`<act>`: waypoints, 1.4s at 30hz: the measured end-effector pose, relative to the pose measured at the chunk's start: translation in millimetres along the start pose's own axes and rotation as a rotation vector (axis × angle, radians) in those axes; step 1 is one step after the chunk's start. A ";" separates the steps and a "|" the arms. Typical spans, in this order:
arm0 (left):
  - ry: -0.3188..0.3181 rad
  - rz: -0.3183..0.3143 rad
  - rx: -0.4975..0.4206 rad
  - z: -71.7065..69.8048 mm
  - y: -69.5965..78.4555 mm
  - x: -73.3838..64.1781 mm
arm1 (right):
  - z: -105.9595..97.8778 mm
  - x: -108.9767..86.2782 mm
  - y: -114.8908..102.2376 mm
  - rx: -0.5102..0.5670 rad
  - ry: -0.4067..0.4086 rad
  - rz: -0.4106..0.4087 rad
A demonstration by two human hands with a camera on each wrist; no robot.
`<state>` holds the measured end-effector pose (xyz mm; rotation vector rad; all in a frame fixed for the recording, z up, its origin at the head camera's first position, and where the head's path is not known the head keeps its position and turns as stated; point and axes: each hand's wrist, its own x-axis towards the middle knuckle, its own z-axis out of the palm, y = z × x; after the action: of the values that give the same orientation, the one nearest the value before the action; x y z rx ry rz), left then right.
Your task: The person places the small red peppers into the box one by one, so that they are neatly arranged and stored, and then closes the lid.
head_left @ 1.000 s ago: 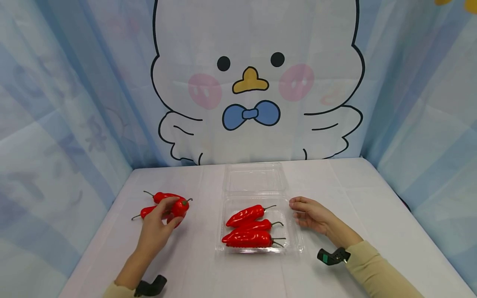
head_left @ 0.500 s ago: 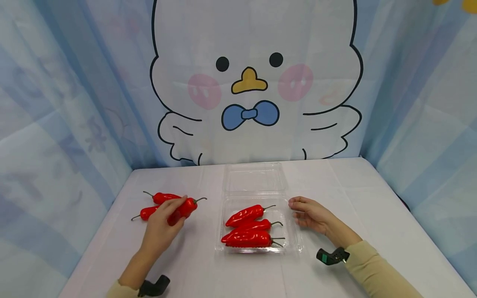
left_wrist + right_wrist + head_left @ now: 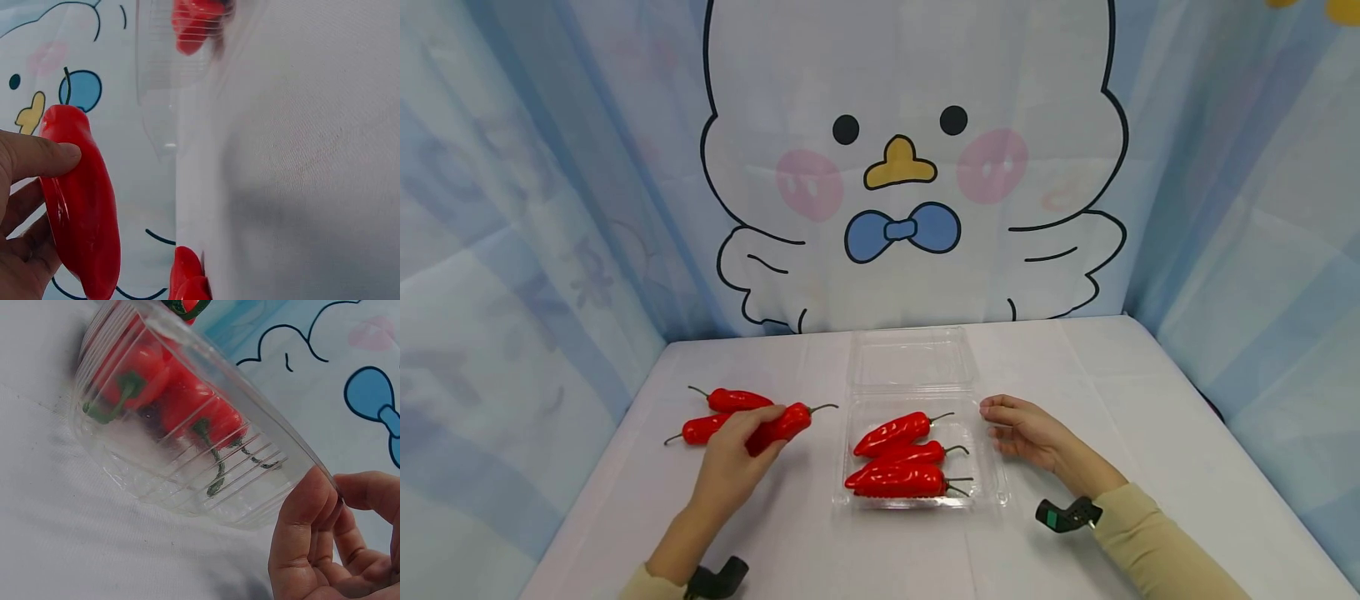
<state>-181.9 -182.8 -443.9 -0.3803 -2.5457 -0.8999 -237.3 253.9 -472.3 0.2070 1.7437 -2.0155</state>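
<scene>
Left grip (image 3: 730, 469) pinches 1 red pepper (image 3: 84, 212) between thumb (image 3: 53, 158) and fingers (image 3: 26, 240).

The things are carried by a white worktop (image 3: 1112, 383), by which a woven texture is shown up close. Toward its left side a rear red pepper (image 3: 732, 400) and a front red pepper (image 3: 700, 430) are laid on their sides, both stems pointed left. Near the middle a clear plastic container (image 3: 868, 414) is set, its lid (image 3: 912, 362) folded back toward the far edge.
</scene>
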 end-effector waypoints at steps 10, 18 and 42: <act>-0.029 0.005 -0.002 6.7 12.6 4.1 | 0.4 -0.5 -0.4 0.002 0.002 0.002; -0.040 0.044 0.010 14.7 22.2 8.3 | 0.7 -0.9 -0.7 -0.002 0.008 0.003; -0.162 0.165 -0.059 44.2 53.1 21.8 | 0.5 -0.2 1.1 0.009 -0.001 -0.005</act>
<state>-193.5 -111.7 -436.7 -0.6962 -2.5896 -0.9172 -236.6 253.4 -473.0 0.2043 1.7366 -2.0262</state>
